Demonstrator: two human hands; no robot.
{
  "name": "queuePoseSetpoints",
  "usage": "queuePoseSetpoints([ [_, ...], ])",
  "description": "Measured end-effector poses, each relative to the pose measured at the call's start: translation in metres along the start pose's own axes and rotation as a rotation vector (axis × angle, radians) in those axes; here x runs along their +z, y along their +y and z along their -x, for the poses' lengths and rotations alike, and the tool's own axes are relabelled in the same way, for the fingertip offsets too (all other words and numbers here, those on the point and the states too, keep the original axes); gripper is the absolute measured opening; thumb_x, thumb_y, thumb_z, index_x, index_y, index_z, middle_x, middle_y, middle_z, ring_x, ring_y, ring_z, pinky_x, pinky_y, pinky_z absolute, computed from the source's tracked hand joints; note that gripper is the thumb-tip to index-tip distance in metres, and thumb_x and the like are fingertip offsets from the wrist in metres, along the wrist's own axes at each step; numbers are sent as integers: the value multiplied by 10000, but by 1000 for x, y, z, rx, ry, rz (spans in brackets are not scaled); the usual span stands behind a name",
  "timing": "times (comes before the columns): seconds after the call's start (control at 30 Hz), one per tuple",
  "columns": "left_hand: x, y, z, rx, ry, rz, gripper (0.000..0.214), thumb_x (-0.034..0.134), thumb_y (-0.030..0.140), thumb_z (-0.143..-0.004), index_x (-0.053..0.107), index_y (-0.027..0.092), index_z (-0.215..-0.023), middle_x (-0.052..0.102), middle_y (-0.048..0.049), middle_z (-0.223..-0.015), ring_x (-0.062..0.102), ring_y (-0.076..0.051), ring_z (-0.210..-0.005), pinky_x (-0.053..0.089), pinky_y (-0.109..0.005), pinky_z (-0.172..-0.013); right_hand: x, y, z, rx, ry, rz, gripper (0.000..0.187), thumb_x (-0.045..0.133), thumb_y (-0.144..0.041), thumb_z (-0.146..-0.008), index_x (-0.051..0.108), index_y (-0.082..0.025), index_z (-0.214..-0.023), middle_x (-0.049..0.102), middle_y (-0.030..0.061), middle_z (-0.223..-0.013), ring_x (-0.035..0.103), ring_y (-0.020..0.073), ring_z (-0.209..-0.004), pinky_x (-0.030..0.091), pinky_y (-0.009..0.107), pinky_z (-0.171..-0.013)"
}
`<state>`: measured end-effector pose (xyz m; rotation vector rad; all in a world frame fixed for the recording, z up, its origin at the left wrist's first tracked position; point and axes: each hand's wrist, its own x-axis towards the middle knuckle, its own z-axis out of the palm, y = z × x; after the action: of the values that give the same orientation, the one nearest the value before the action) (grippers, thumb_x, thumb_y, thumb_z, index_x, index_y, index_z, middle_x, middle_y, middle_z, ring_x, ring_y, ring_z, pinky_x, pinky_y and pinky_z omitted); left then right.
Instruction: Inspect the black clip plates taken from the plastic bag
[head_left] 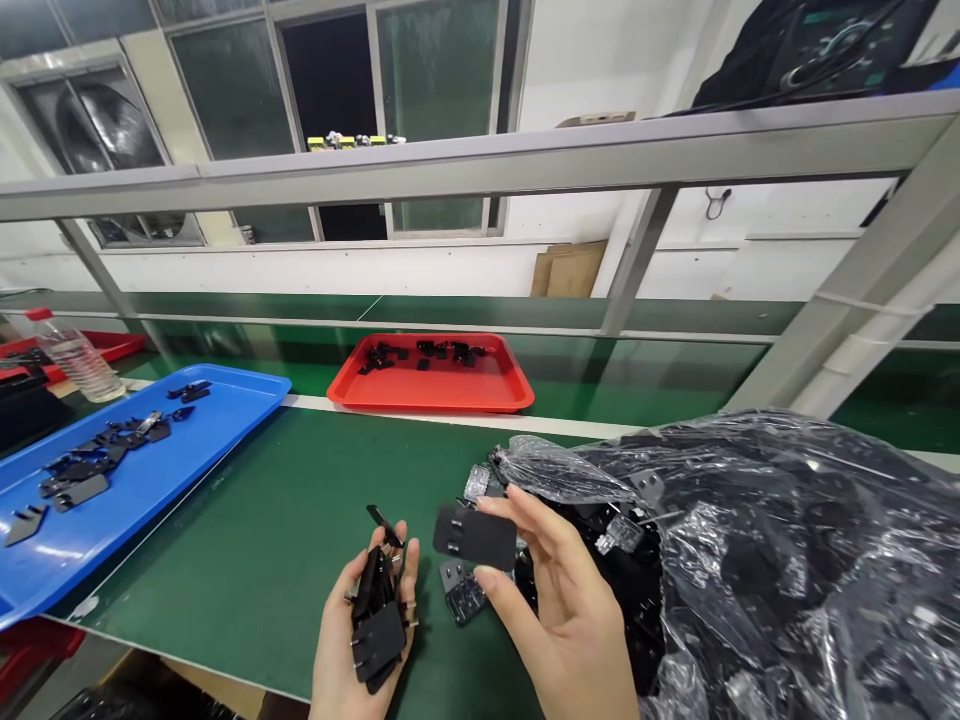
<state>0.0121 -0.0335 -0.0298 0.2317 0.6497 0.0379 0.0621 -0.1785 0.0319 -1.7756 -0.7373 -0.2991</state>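
Note:
Cupped in my left hand (367, 640) is a bunch of black plastic plug pieces (379, 635), some with metal prongs showing. The fingers curl round them. My right hand (570, 600) pinches one flat black plug piece (476, 537) between thumb and fingertips, its broad face toward me and two small prongs near its left end. Below it, a few loose black and clear pieces (465, 595) lie on the green table (247, 570). Right of my right hand, a clear plastic bag (780, 520) bulges open with many similar black parts inside, partly hidden by the hand.
A blue tray (247, 385) on the left bears scattered black pieces. Farther back, a red tray (442, 390) holds small black parts. A water bottle (79, 360) stands at the far left. A metal shelf frame (480, 180) crosses above the table, with a slanting post at right.

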Motion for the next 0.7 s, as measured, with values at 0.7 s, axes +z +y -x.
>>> queuePoseSetpoints([
  [0.7, -3, -2, 0, 14, 6, 14, 275, 413, 267, -768, 635, 393, -870, 610, 3, -1016, 614, -67, -802, 527, -148, -679, 3, 0, 4, 32, 0, -82, 503, 511, -212, -825, 305, -325, -1269, 549, -40, -1065, 502, 19, -1039, 369, 82, -941],
])
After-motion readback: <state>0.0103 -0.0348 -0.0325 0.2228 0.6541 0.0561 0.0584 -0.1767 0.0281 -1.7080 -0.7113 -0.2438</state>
